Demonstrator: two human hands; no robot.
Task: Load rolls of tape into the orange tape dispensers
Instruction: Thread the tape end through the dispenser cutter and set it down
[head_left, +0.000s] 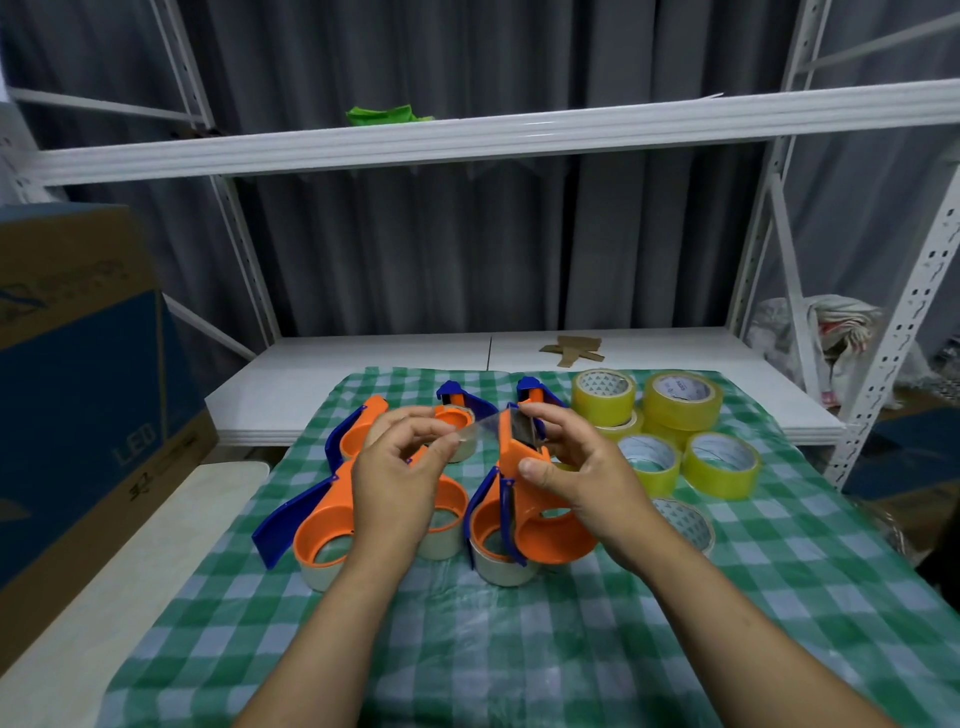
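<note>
1. Right hand (576, 467) clamps a dispenser (524, 467); its roll isn't visible.
2. Left hand (400, 467) pinches the clear tape end (480, 428), stretched between both hands' fingertips.
3. Likely step: threading. Next, lay the end across the blade, taut.

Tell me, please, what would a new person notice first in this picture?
First, the two hands in the middle: the left hand pinches a clear tape strip drawn from the orange dispenser that the right hand holds. Next, the yellow tape rolls at the right on the green checked cloth.
</note>
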